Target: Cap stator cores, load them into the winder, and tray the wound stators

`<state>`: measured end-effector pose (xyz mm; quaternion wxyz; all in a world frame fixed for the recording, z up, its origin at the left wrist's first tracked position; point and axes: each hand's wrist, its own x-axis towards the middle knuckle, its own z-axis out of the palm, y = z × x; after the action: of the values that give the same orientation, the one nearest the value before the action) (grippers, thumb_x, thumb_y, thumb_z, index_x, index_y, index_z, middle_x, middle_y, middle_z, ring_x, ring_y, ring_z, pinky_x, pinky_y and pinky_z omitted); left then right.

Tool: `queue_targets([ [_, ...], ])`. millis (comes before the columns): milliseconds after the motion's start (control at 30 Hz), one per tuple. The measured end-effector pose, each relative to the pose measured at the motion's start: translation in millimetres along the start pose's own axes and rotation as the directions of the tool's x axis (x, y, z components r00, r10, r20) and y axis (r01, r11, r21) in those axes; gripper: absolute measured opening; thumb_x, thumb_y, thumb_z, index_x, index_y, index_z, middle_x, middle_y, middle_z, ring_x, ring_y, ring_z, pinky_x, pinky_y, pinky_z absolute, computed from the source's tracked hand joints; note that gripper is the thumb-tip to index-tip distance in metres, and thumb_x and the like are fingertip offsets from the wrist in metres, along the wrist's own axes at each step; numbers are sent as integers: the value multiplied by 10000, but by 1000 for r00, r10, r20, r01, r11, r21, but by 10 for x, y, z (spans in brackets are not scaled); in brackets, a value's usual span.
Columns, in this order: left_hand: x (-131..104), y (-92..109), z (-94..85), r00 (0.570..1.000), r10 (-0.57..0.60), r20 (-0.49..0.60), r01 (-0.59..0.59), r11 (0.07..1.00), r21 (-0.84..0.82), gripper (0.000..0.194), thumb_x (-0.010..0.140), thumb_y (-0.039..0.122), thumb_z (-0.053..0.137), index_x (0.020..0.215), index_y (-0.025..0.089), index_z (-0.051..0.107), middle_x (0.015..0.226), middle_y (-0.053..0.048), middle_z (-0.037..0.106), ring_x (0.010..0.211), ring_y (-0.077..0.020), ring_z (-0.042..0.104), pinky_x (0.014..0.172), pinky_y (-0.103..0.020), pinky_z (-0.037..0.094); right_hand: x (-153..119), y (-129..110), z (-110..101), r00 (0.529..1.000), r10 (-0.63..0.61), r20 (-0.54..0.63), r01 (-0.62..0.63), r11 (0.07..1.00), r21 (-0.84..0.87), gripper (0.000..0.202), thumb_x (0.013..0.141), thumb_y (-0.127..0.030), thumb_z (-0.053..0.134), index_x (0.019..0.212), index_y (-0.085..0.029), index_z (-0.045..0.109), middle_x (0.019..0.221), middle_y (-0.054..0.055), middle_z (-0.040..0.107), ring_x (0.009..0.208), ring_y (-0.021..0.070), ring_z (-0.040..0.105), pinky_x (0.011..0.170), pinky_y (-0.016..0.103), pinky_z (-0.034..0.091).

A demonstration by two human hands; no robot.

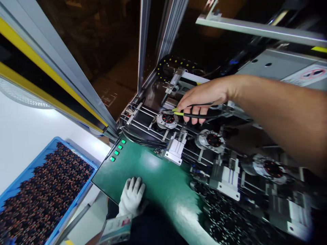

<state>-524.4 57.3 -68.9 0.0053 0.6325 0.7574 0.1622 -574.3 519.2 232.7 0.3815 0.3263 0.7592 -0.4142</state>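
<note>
My bare right hand is closed around pliers with black and yellow handles. The jaws of the pliers reach to a round metal fixture, which holds a dark part with orange-copper windings. Whether the jaws grip that part I cannot tell. My left hand, in a white glove, lies flat on the green work surface with its fingers stretched out and nothing in it. Further right along the rails, a second fixture and a third fixture hold similar wound parts.
A blue tray full of copper-wound parts stands at the left. Many dark parts are heaped at the lower right. Lit green buttons line the mat's left side. Aluminium posts and clamp blocks flank the rails.
</note>
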Motion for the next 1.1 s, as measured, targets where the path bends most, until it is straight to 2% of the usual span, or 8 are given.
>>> queue_targets([
  [100, 4, -1, -10, 1000, 1, 2, -1, 1000, -10, 633, 783, 387, 648, 1370, 173, 545, 1453, -175, 548, 1335, -409, 456, 1070, -612, 382, 43, -91, 56, 994, 98, -39, -99, 995, -20, 902, 903, -588, 304, 1238, 234, 461, 866, 188, 686, 592, 107, 674, 561, 270, 450],
  [200, 21, 1, -33, 1000, 4, 2, -4, 1000, -17, 626, 789, 397, 648, 1365, 174, 543, 1441, -181, 554, 1335, -406, 453, 1073, -607, 373, 45, -149, 75, 989, 140, -47, -143, 989, -49, 810, 977, -494, 233, 1268, 235, 432, 934, 199, 681, 627, 106, 684, 596, 301, 471],
  [367, 65, 15, -61, 999, -17, -39, 17, 1000, -15, 607, 807, 476, 658, 1328, 175, 579, 1411, -165, 582, 1304, -388, 484, 1076, -579, 371, -24, -195, 85, 980, 192, -55, -192, 981, 7, 421, 1070, -278, 404, 1182, 51, 640, 902, 151, 714, 660, 171, 720, 687, 319, 590],
  [533, 78, 23, -75, 997, -16, -72, 14, 1000, -22, 599, 793, 483, 683, 1296, 166, 612, 1393, -160, 599, 1295, -381, 500, 1091, -557, 359, -69, -190, 162, 977, 199, -79, -191, 976, 102, 286, 1051, -224, 426, 1098, -24, 624, 877, 157, 707, 694, 248, 727, 673, 399, 627],
  [733, 47, 21, -22, 996, -20, -92, 18, 1000, -18, 628, 794, 524, 687, 1311, 176, 609, 1405, -161, 597, 1297, -384, 505, 1094, -563, 363, -49, -158, 209, 982, 164, -97, -148, 977, 151, 235, 1039, -222, 453, 978, -53, 606, 853, 125, 686, 661, 186, 703, 665, 331, 616],
  [867, 60, 11, -21, 995, -8, -102, 6, 1000, -22, 624, 800, 522, 691, 1311, 174, 610, 1402, -161, 600, 1300, -379, 505, 1098, -556, 368, -28, -183, 288, 983, 126, -133, -103, 980, 168, 218, 1032, -228, 487, 946, -60, 595, 838, 124, 672, 543, 143, 640, 546, 279, 567],
  [1000, 73, 3, -38, 995, -6, -104, 4, 1000, -21, 616, 800, 520, 697, 1304, 176, 613, 1396, -155, 603, 1289, -377, 508, 1091, -548, 379, -322, -35, 300, 986, 21, -166, 9, 983, 181, 171, 1013, -174, 505, 900, -90, 602, 827, 86, 674, 504, 91, 572, 449, 203, 474],
  [1100, 74, 1, -47, 993, -20, -117, 19, 1000, -5, 632, 786, 547, 703, 1286, 170, 624, 1387, -178, 598, 1277, -406, 508, 1076, -575, 383, -771, 337, 181, 997, -39, -71, 53, 977, 209, 206, 1038, -212, 483, 962, -115, 648, 858, 65, 694, 529, 99, 599, 476, 207, 487],
])
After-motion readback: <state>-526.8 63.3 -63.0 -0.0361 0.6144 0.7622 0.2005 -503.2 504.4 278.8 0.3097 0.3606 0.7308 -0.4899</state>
